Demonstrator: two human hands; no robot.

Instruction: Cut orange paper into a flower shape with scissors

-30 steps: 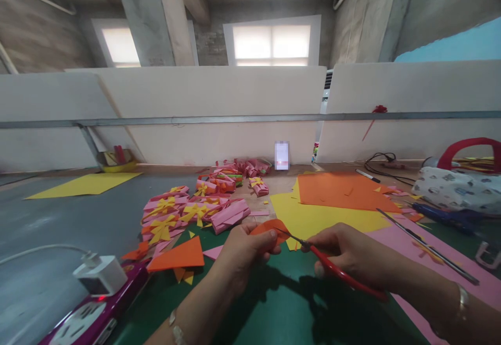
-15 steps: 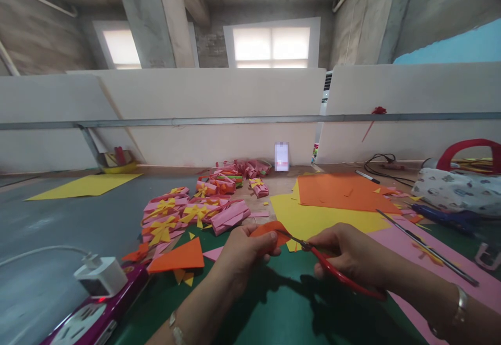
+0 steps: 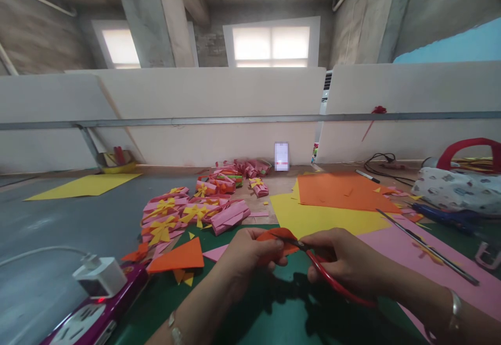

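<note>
My left hand (image 3: pixel 245 256) pinches a small folded piece of orange paper (image 3: pixel 279 240) above the green sheet (image 3: pixel 270 308). My right hand (image 3: pixel 346 264) grips red-handled scissors (image 3: pixel 332 280), whose blades reach into the orange piece. Both hands are close together near the table's front edge.
A heap of pink paper bundles with yellow bows (image 3: pixel 188 212) lies beyond my left hand. Orange (image 3: pixel 344 191), yellow (image 3: pixel 321 217) and pink (image 3: pixel 430 256) sheets lie to the right with a long metal rod (image 3: pixel 426 248). A power strip with a white charger (image 3: pixel 99 277) sits front left; a patterned bag (image 3: pixel 457 188) sits far right.
Both hands have drawn slightly nearer and lower together, and the scissor blades have gone further into the orange paper. The rest of the table is unchanged.
</note>
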